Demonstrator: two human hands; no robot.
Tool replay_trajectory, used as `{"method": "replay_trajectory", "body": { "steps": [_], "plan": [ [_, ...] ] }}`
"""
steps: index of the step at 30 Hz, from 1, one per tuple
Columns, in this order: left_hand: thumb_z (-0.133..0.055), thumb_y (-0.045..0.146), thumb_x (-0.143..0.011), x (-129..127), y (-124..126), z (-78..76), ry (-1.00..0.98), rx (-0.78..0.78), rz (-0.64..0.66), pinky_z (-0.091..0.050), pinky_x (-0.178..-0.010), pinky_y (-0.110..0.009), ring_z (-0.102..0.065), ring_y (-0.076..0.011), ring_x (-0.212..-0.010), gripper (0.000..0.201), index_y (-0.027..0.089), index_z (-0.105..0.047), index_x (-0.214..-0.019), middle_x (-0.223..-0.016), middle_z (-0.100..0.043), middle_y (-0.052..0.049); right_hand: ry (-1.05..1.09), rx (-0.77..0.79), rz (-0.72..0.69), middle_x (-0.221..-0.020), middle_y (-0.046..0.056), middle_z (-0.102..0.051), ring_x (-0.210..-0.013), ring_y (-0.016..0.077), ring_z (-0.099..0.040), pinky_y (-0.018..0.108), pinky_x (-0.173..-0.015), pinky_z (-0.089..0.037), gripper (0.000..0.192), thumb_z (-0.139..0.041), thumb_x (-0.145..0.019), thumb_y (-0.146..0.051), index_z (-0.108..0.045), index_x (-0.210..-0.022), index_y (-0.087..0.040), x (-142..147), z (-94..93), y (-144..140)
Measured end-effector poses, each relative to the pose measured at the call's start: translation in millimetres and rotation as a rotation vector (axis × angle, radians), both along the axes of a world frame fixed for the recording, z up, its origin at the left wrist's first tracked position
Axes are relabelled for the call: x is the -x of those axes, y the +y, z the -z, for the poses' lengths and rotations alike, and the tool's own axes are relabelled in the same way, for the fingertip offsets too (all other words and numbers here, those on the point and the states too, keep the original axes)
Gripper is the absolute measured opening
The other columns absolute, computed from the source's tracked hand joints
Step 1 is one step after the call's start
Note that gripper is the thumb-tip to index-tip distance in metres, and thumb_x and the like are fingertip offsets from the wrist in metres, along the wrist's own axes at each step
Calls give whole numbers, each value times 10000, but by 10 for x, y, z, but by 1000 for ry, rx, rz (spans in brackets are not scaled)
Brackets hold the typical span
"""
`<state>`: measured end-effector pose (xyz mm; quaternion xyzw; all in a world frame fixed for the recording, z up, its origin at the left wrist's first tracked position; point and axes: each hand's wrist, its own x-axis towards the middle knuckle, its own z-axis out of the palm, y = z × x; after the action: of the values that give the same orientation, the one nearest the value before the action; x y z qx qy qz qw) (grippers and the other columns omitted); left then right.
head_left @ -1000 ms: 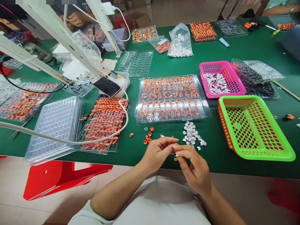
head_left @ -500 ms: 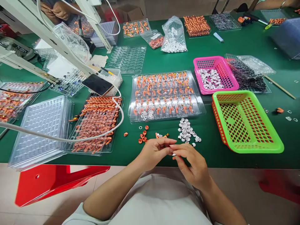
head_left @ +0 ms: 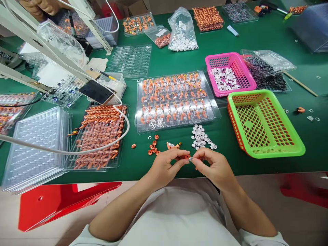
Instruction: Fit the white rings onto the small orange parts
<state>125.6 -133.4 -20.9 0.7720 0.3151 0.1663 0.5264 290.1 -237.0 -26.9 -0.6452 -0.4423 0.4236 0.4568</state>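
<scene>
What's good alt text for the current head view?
A person's left hand pinches a small orange part beside a small white piece at the right hand's fingertips, over a green table. Beyond are loose white discs and a transparent tray of orange pieces; pink and green baskets stand to the right.

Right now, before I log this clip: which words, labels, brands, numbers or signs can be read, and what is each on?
No text reads clearly.
White label on the bag of white pieces: too small to read.
White sticker on the bag of orange pieces: no lettering can be made out.
Marking on the grey device at the left edge: too blurred to read.
</scene>
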Motion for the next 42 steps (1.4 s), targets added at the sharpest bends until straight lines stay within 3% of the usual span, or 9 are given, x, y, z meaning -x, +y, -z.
{"method": "replay_trajectory", "body": {
  "steps": [7, 13, 29, 38, 42],
  "plan": [
    [-609, 174, -891, -10, 6, 44, -35, -297, 94, -546, -735, -258, -688, -151, -761, 179, 195, -692, -1048, -856, -754, -33, -45, 56, -72, -722, -9, -622, -683, 145, -578, 248, -595, -440, 109, -577, -886, -220, -609, -783, -204, -51, -34, 57],
    [-581, 175, -911, -18, 31, 91, -60, -429, 143, -542, -707, -261, -675, -153, -744, 176, 184, -673, -1060, -831, -746, -40, -89, 32, -126, -722, 6, -632, -663, 140, -570, 251, -595, -456, 133, -572, -893, -216, -621, -772, -193, -106, -73, 100],
    [-590, 162, -903, -23, 36, 147, -69, -424, 145, -564, -738, -261, -707, -158, -782, 180, 191, -693, -1048, -874, -770, -44, -95, 34, -135, -726, -2, -624, -657, 129, -570, 244, -602, -456, 119, -587, -876, -190, -619, -761, -191, -86, -26, 139],
    [-597, 158, -897, 23, 20, 107, -77, -370, 108, -561, -733, -249, -709, -153, -787, 193, 217, -693, -1054, -880, -767, -32, 82, 58, -89, -721, 0, -657, -646, 144, -629, 246, -566, -493, 84, -610, -875, -245, -592, -809, -196, -33, -12, 149],
    [-628, 162, -882, 43, 21, 80, -51, -318, 98, -547, -723, -222, -710, -144, -781, 180, 201, -704, -1040, -877, -768, -31, 56, 49, -87, -731, -5, -657, -659, 143, -630, 250, -600, -497, 69, -606, -883, -228, -594, -820, -201, -10, -37, 127]
  ]
}}
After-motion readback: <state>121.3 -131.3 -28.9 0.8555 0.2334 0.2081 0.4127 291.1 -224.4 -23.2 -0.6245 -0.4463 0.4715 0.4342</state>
